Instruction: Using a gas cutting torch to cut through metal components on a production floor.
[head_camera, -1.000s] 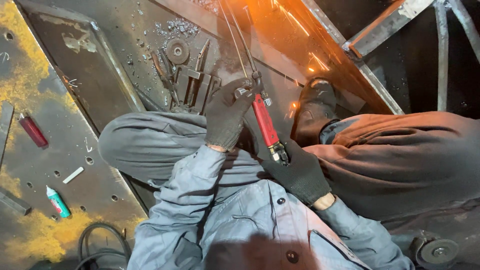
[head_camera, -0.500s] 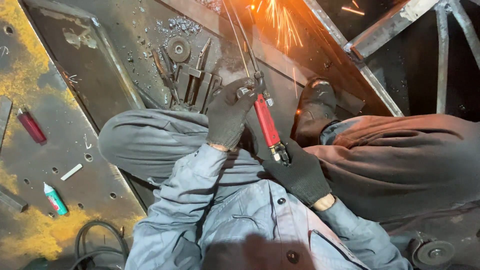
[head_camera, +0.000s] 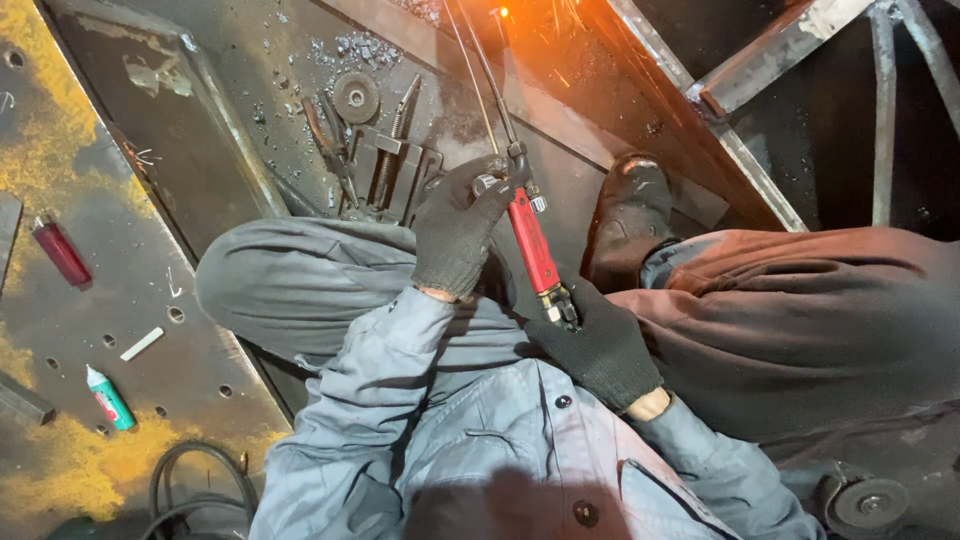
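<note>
Head view, near us: our right hand (head_camera: 600, 345) clenches the rear end of the red-handled cutting torch (head_camera: 532, 240), wrist bent over our lap. Further along, our left hand (head_camera: 458, 228) wraps the valve end, fingers closed, steadying it. We judge the torch rigid, fairly light and nose-heavy, best gripped on its handle. Beyond, its thin tubes reach sparks (head_camera: 503, 12) on the steel plate (head_camera: 570, 110).

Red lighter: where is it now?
Head view, far left: the red lighter lies on the steel plate, above the white chalk stick and green-capped tube.
</note>
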